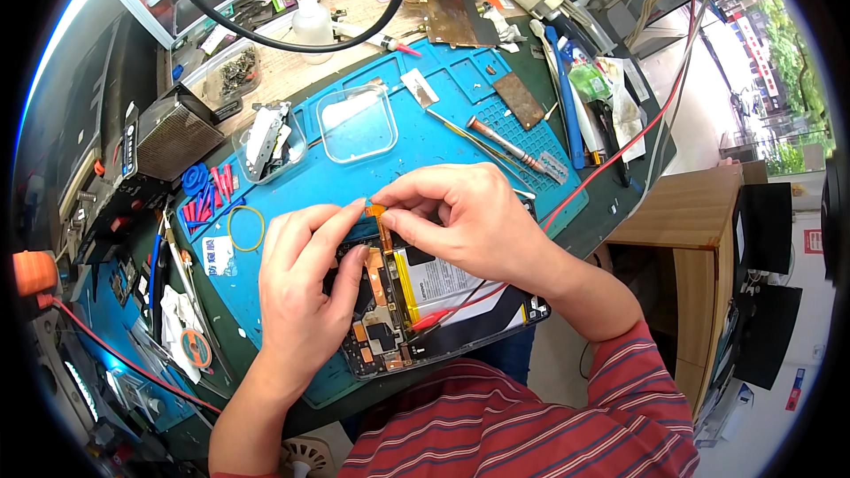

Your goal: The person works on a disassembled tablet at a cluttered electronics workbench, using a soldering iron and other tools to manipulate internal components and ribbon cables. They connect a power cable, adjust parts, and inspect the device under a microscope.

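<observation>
An opened tablet (pixel 443 341) lies in front of me, its circuit board (pixel 381 336) and silver-white battery (pixel 443 281) exposed. My right hand (pixel 482 212) pinches an orange flex cable (pixel 385 232) between thumb and index finger, over the tablet's far left part. My left hand (pixel 305 279) reaches in from the left. Its index fingertip is at the cable's end, and its thumb stands apart, over the tablet's left edge. A red clip (pixel 428 320) with red and black leads lies across the battery's near part. The left hand's other fingertips are mostly hidden.
The tablet rests partly on a blue work mat (pixel 301 186). Beyond my hands are a clear plastic tray (pixel 357 158), a box of scrap parts (pixel 270 143), a precision screwdriver (pixel 506 144) and a blade (pixel 553 168). A red cable (pixel 611 159) crosses on the right; a black loop (pixel 292 47) hangs above.
</observation>
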The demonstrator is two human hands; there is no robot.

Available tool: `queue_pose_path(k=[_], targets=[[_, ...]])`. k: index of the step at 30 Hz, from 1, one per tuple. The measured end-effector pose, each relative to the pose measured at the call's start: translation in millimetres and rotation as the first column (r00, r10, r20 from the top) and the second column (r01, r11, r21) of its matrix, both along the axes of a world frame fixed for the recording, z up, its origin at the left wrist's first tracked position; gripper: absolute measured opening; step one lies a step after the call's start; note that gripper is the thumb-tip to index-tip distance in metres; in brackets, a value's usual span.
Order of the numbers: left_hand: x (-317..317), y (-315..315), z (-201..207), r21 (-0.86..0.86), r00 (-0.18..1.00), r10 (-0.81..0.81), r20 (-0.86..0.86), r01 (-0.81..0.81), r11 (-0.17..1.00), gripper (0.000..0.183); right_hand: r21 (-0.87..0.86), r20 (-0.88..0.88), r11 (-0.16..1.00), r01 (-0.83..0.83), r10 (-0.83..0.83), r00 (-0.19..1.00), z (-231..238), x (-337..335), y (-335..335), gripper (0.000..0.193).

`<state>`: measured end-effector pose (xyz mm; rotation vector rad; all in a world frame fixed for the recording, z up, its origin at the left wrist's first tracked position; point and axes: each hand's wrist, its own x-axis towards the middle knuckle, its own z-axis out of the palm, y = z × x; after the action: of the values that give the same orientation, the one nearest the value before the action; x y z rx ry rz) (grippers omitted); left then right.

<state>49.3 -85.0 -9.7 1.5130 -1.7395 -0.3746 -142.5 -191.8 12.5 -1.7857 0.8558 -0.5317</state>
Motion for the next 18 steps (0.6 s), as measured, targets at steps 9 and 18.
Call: queue_pose_path(k=[9, 18], targets=[[0.0, -0.5, -0.1, -0.006, 1.000, -0.004, 0.008, 0.005, 1.000, 0.045, -0.012, -0.004, 1.000, 0.004, -0.004, 1.000, -1.1, -0.1, 0.3, 0.022], [-0.3, 1.2, 1.6, 0.038, 1.000, -0.002, -0.015, 0.002, 0.999, 0.044, -0.021, -0.011, 1.000, 0.016, -0.016, 1.000, -2.1, 1.2, 1.2, 0.020]])
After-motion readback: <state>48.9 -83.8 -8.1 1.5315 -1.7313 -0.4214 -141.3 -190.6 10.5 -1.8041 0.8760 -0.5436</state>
